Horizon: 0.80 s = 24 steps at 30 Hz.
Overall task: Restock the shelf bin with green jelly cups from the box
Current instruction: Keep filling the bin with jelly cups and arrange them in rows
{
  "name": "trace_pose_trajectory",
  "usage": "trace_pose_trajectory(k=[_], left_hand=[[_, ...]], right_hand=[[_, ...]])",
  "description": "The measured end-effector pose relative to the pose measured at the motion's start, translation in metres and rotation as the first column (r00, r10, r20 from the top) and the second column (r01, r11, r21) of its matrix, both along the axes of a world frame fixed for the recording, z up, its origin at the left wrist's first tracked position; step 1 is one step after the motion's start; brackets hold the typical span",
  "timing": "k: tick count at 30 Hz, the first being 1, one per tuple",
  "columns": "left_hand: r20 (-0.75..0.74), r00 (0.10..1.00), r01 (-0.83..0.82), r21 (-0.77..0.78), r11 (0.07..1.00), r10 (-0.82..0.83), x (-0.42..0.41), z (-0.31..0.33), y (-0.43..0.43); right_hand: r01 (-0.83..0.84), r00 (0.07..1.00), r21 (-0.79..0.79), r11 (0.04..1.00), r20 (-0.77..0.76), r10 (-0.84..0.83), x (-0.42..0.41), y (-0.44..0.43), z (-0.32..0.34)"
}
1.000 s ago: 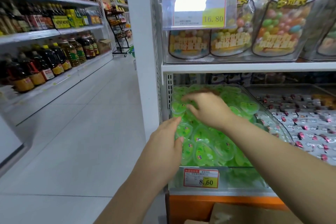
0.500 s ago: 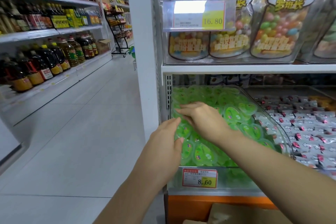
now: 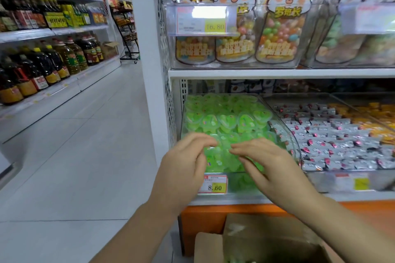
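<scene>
A white store shelf (image 3: pixel 277 73) held clear pouches of coloured candy (image 3: pixel 280 34). On the shelf below, a clear bin (image 3: pixel 296 145) full of green jelly cups (image 3: pixel 226 117) sat beside bins of silver-wrapped sweets (image 3: pixel 333 134). A cardboard box (image 3: pixel 256 243) stood on the floor (image 3: pixel 74 156).

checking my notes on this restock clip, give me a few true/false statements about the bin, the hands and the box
1. The clear bin is heaped with green jelly cups. True.
2. The price tag on the bin front reads 16.80. False: it reads 8.60.
3. Both hands are down in the cardboard box. False: the left hand and right hand are at the bin's front.
4. The box sits on the floor below the shelf, flaps open. True.
5. The bin to the right holds bottles. False: small wrapped candies.
</scene>
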<state>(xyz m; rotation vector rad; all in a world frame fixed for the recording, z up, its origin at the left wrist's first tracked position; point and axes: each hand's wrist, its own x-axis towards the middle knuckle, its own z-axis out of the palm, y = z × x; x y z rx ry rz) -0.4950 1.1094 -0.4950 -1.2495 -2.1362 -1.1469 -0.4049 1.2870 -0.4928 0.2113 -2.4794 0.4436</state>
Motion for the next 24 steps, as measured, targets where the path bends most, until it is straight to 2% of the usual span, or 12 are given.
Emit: trace_pose_trajectory(k=[2, 4, 8, 10, 12, 15, 18, 20, 24], left_hand=[[-0.047, 0.992, 0.116, -0.004, 0.993, -0.116, 0.022, -0.021, 0.005], [-0.007, 0.985, 0.17, -0.021, 0.985, -0.17, 0.044, -0.049, 0.012], [0.303, 0.945, 0.127, 0.01, 0.992, -0.124, 0.081, -0.109, 0.031], [0.429, 0.899, 0.123, -0.062, 0.991, -0.085, 0.092, -0.142, 0.043], [0.533, 0.846, 0.153, -0.217, 0.964, -0.015, 0.098, -0.173, 0.056], [0.672, 0.738, 0.267, -0.378, 0.887, 0.064, 0.099, -0.213, 0.073], [0.783, 0.601, 0.349, -0.436, 0.83, 0.159, 0.096, -0.246, 0.088], [0.821, 0.523, 0.398, -0.473, 0.786, 0.229, 0.095, -0.268, 0.099], [0.859, 0.396, 0.491, -0.497, 0.715, 0.325, 0.103, -0.307, 0.124]], right_hand=[[0.014, 1.0, -0.057, 0.998, -0.012, -0.015, 0.032, 0.005, -0.014], [0.065, 0.997, -0.145, 0.987, -0.019, -0.069, 0.057, 0.012, -0.034], [0.248, 0.969, -0.314, 0.917, 0.069, -0.239, 0.096, 0.029, -0.085], [0.384, 0.923, -0.374, 0.845, 0.181, -0.339, 0.118, 0.038, -0.109], [0.502, 0.857, -0.389, 0.772, 0.341, -0.385, 0.139, 0.048, -0.133], [0.619, 0.745, -0.297, 0.727, 0.516, -0.423, 0.158, 0.065, -0.17], [0.703, 0.649, -0.223, 0.675, 0.59, -0.481, 0.172, 0.081, -0.203], [0.743, 0.608, -0.23, 0.629, 0.624, -0.49, 0.178, 0.088, -0.219], [0.765, 0.602, -0.302, 0.569, 0.649, -0.465, 0.184, 0.088, -0.247]])
